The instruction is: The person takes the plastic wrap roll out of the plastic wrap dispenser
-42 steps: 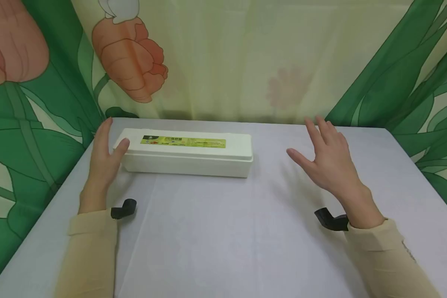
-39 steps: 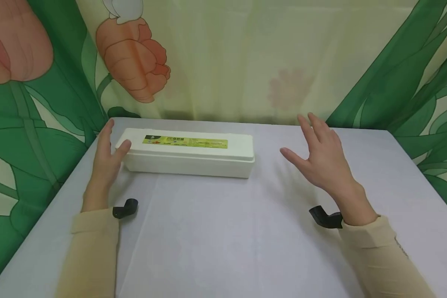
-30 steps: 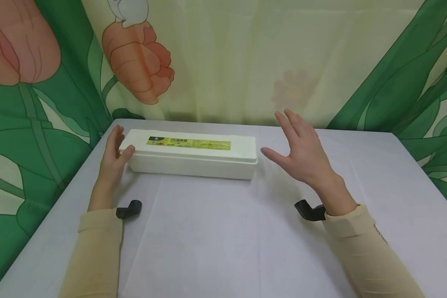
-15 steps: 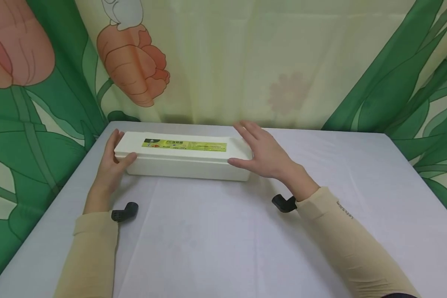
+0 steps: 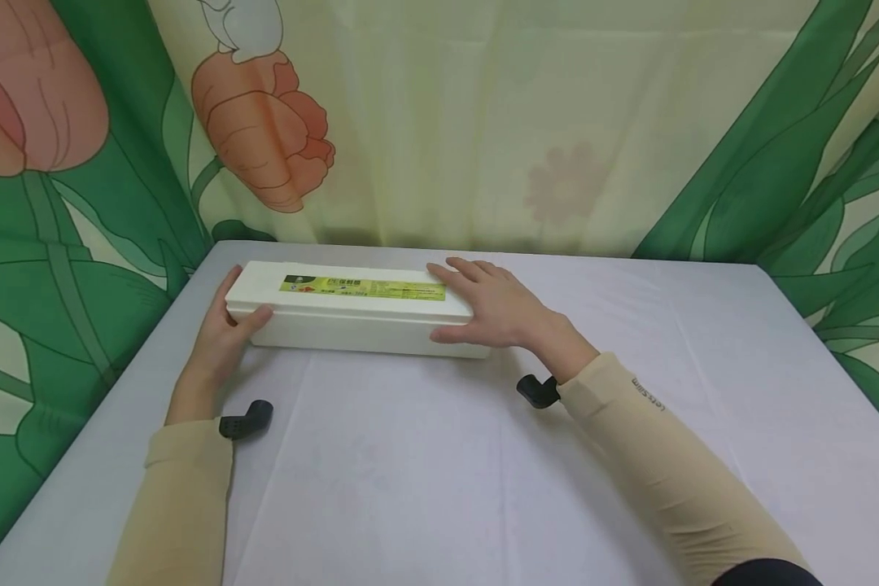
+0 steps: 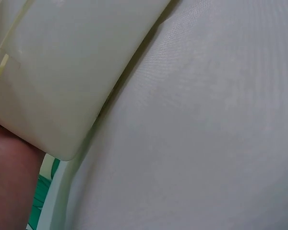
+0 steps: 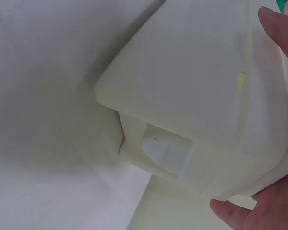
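A long white plastic cling film box (image 5: 352, 331) lies lengthwise on the table, its lid down, with a yellow-green label (image 5: 362, 288) on top. My left hand (image 5: 216, 352) holds its left end, thumb at the front edge and fingers round the far side. In the left wrist view that hand (image 6: 12, 177) sits against the end of the box (image 6: 72, 62). My right hand (image 5: 501, 313) lies over the right end, fingers spread on the lid and thumb along the front. The right wrist view shows the box end (image 7: 192, 72) with a recessed notch, the thumb (image 7: 281, 38) on its side.
A white cloth covers the table (image 5: 410, 464). Behind it hangs a pale curtain (image 5: 439, 122) printed with a carrot, flowers and green leaves. A black wrist mount (image 5: 247, 420) sticks out at the left cuff, another mount (image 5: 538, 391) at the right.
My right hand has swept left from beyond the box and come down onto its right end. The left hand has settled closer round the left end. The box has barely moved.
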Motion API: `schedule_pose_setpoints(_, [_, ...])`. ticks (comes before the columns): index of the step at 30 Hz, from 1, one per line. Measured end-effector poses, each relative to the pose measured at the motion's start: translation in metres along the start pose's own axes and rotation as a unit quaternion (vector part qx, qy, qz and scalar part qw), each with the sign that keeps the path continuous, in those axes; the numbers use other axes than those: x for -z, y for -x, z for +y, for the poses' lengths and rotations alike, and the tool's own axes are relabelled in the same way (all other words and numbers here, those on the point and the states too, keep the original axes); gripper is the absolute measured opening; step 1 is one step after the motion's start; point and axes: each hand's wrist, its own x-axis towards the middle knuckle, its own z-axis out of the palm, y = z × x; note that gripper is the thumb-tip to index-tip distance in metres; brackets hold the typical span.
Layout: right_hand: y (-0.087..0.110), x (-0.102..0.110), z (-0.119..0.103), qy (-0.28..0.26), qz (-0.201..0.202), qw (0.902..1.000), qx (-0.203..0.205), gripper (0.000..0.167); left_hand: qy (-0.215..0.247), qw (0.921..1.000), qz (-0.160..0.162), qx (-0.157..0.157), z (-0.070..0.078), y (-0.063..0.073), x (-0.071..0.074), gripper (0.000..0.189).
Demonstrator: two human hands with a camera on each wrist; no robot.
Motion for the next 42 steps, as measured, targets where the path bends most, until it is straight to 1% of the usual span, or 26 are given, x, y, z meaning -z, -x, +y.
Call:
schedule_pose_setpoints(3, [-0.001,0.002,0.000,-0.002,-0.006,1.0000,0.007,0.092,0.006,1.0000,-0.003,0.000,0.001,0.000,0.000,0.091])
schedule_pose_setpoints(7, [-0.003,0.003,0.002,-0.005,0.001,0.9997,0.024,0.090,0.002,1.0000,-0.002,-0.003,0.001,0.000,0.000,0.089])
schedule_pose_setpoints(10, [-0.004,0.003,0.004,-0.003,0.013,0.9992,0.037,0.087,-0.005,1.0000,0.002,-0.006,0.000,0.001,-0.001,0.087])
schedule_pose_setpoints(13, [-0.004,0.003,0.007,-0.002,0.028,0.9985,0.048,0.083,-0.001,0.9999,0.007,-0.011,0.000,0.001,-0.003,0.084])
schedule_pose_setpoints(17, [0.000,0.007,0.011,-0.016,0.049,0.9975,0.048,0.080,-0.024,0.9993,0.015,-0.024,-0.002,0.002,-0.005,0.081])
schedule_pose_setpoints(20, [0.006,0.012,0.015,-0.030,0.068,0.9966,0.036,0.078,-0.041,0.9986,0.017,-0.030,-0.002,0.001,-0.005,0.080])
schedule_pose_setpoints(23, [0.014,0.015,0.020,-0.039,0.090,0.9949,0.023,0.077,-0.033,0.9989,0.013,-0.031,-0.002,-0.001,-0.005,0.078])
schedule_pose_setpoints(24, [0.017,0.016,0.022,-0.041,0.097,0.9943,0.018,0.077,-0.038,0.9988,0.012,-0.030,-0.002,-0.002,-0.004,0.077])
schedule_pose_setpoints(28, [0.030,0.020,0.029,-0.049,0.123,0.9911,0.005,0.078,-0.073,0.9970,0.009,-0.025,-0.002,-0.003,-0.002,0.075])
schedule_pose_setpoints(31, [0.040,0.024,0.035,-0.051,0.140,0.9888,-0.001,0.077,-0.106,0.9941,0.010,-0.022,-0.002,-0.002,0.000,0.075])
schedule_pose_setpoints(34, [0.047,0.029,0.039,-0.050,0.152,0.9870,-0.004,0.077,-0.132,0.9909,0.010,-0.025,0.000,-0.002,0.000,0.075])
schedule_pose_setpoints(37, [0.055,0.033,0.042,-0.048,0.161,0.9858,-0.004,0.076,-0.149,0.9885,0.010,-0.025,0.002,-0.002,-0.001,0.076])
schedule_pose_setpoints(42, [0.066,0.037,0.048,-0.046,0.169,0.9844,-0.010,0.076,-0.172,0.9850,0.006,-0.013,0.003,-0.003,-0.003,0.078])
